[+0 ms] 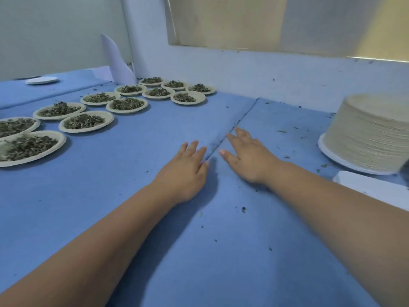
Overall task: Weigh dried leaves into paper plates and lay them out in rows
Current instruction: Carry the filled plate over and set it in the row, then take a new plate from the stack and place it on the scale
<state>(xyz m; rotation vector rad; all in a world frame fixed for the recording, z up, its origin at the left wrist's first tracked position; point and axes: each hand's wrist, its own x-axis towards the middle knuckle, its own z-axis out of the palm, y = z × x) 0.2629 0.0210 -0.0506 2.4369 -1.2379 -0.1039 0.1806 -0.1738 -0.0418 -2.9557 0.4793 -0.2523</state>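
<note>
Lying in rows at the far left, the filled paper plates [86, 121] are each holding a heap of dried leaves [126, 104]. They are running back toward the wall, I judge so that the middle and right of the desk are being kept for more. I am resting my left hand [186, 171] and my right hand [250, 160] flat on the blue cloth [143, 229], close together at the seam [243, 117] where two sheets are meeting. The fingers [242, 134] are lying straight and slightly spread, gripping nothing. I judge I am smoothing the cloth so the next plates are sitting level. At the right, a tall stack of empty plates [371, 138] is standing within reach of my right hand, with a white object [374, 189] just on its near side that I cannot identify. Leaf crumbs [243, 209] are dotting the cloth.
</note>
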